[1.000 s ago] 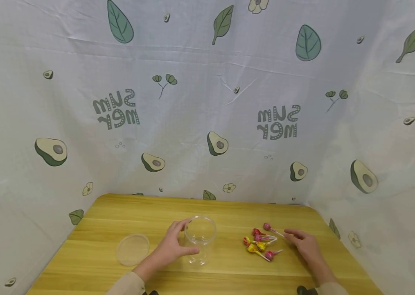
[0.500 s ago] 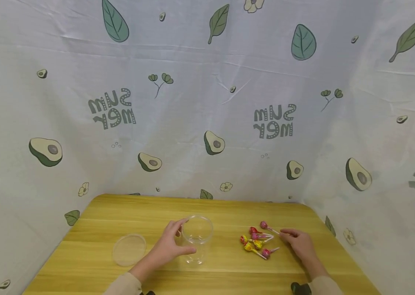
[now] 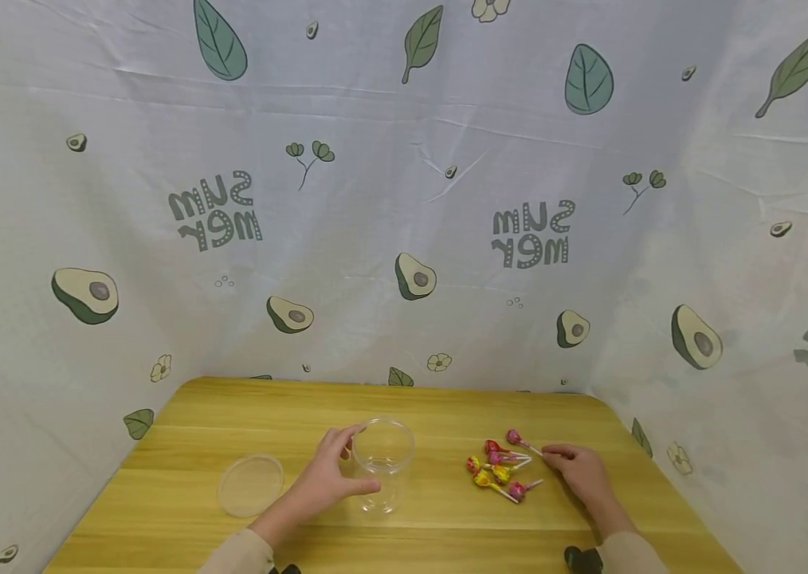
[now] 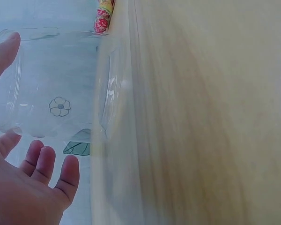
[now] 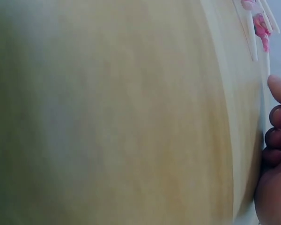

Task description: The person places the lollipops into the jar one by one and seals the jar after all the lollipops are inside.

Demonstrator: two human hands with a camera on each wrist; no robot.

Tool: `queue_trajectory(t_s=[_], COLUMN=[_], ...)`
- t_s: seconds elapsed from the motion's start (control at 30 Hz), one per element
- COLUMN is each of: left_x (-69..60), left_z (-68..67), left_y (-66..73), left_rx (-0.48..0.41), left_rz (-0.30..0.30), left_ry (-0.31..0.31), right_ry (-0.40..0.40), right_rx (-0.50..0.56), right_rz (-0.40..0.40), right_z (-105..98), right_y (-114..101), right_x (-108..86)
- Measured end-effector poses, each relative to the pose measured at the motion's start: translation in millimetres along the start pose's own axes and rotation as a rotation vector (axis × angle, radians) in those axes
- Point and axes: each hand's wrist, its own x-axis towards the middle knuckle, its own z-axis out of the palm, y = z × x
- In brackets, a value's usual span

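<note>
A clear plastic jar (image 3: pixel 383 470) stands upright and uncapped on the wooden table. From its left side, my left hand (image 3: pixel 328 474) holds it, the thumb on the near wall and the forefinger on the far wall. In the left wrist view the other fingers of the left hand (image 4: pixel 33 187) stand off the jar (image 4: pixel 56 89). My right hand (image 3: pixel 583 474) rests on the table with loosely curled fingers, by the stick end of a pink lollipop (image 3: pixel 514 437). Nothing shows between thumb and forefinger of the right hand (image 5: pixel 276 154) in the right wrist view.
Left of the jar lies a round clear lid (image 3: pixel 250 486). Several wrapped lollipops (image 3: pixel 500 473), red, pink and yellow, lie in a loose group between jar and right hand. A white printed curtain (image 3: pixel 375 199) hangs behind and beside the wooden table (image 3: pixel 440 542).
The head view has shifted slightly, so everything appears a little further left. Against the jar and the lollipops, neither hand has visibly moved.
</note>
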Motion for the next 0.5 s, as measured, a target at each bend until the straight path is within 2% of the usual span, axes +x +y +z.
queue_trajectory(t_s=[0.2, 0.5], left_x=[-0.2, -1.6], left_z=[0.7, 0.2], left_y=[-0.6, -0.2], left_rx=[0.012, 0.001], left_rz=[0.003, 0.008], left_ry=[0.002, -0.005], right_ry=[-0.003, -0.009], right_rx=[-0.094, -0.098], right_rz=[-0.037, -0.032], right_z=[2.2, 3.8], right_y=[1.3, 1.0], right_x=[3.7, 6.0])
